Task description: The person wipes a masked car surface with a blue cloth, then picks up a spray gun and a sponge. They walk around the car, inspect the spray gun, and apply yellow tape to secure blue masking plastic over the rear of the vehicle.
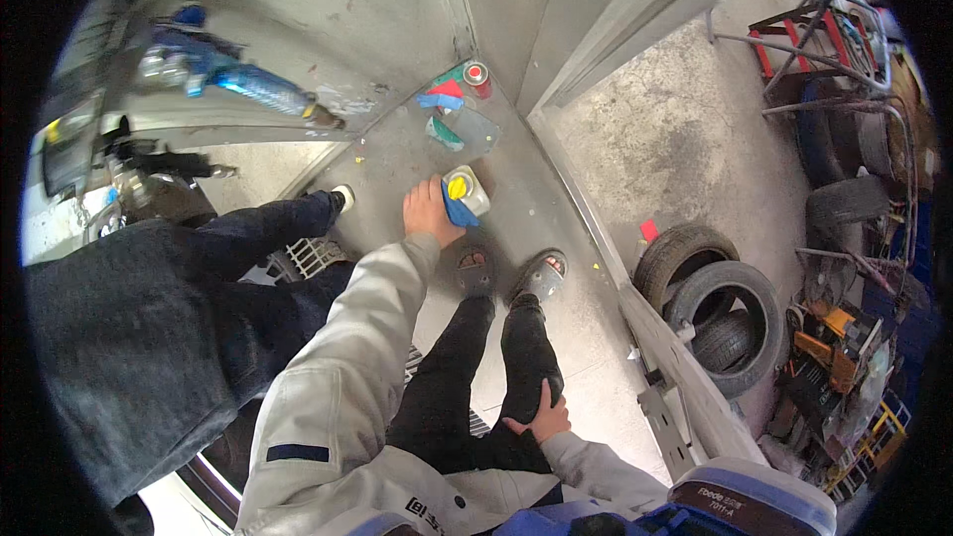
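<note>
My left hand (427, 206) reaches down ahead of me, its fingers closed on a crumpled blue cloth (461, 213). The cloth lies against a squarish whitish container (477, 201) with a yellow cap (459, 187), which stands on the floor. Whether my fingers also grip the container, I cannot tell. On my right leg, near the knee, rests my right hand (546, 419), thumb and fingers apart and nothing held. Beyond the container lie a green-and-white piece (446, 134), a light-blue crumpled piece (440, 101), a red piece (449, 88) and a red-topped can (477, 77).
Grey panels (397, 0) meet in a corner ahead. A person in dark jeans (129, 328) is close on my left. Above hang a blue spray gun (228, 74) and a black one (169, 159). To the right, past a low ledge (596, 228), lie tyres (751, 283) and metal frames (824, 50).
</note>
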Demonstrator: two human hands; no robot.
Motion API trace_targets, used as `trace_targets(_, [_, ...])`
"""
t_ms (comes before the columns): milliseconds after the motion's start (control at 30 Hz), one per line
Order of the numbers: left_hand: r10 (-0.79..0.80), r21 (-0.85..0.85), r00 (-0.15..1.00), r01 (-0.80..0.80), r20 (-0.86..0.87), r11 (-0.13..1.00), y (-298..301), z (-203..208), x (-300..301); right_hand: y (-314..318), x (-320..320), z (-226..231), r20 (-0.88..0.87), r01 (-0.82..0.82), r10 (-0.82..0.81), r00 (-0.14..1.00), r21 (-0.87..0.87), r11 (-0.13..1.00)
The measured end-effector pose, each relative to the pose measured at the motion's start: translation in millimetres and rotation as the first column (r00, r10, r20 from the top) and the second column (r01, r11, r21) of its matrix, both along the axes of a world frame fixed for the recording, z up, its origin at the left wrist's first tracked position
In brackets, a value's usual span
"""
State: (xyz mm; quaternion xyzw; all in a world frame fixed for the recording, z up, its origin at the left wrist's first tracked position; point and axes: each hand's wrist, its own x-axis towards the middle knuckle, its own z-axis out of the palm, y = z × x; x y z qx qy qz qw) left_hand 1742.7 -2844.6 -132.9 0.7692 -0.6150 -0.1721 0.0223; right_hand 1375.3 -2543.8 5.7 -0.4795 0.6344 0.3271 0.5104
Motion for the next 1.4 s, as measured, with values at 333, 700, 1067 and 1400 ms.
trace_targets(333, [0.030, 0.114, 1.000, -0.029, -0.005, 0.993, -32, -137, 8, -18, -8, -11, 0.075, -0.063, 0.072, 0.995, -0.111, 0.992])
trace_targets(700, [0.492, 0.579, 0.741, -0.174, -0.456, 0.797, 161, -65, -4, -151, 19, -19, 0.263, 0.198, -0.176, 0.949, -0.059, 0.978])
trace_targets(1067, [0.562, 0.709, 0.721, -0.141, -0.405, 0.691, 311, 221, -10, -513, 323, 191, 0.753, 0.267, 0.493, 0.435, -0.631, 0.729])
trace_targets(1400, [0.435, -0.836, 0.856, -0.441, -0.281, 0.327, 11, 475, 159, -424, 354, 260, 0.890, 0.626, 0.158, 0.428, -0.418, 0.658])
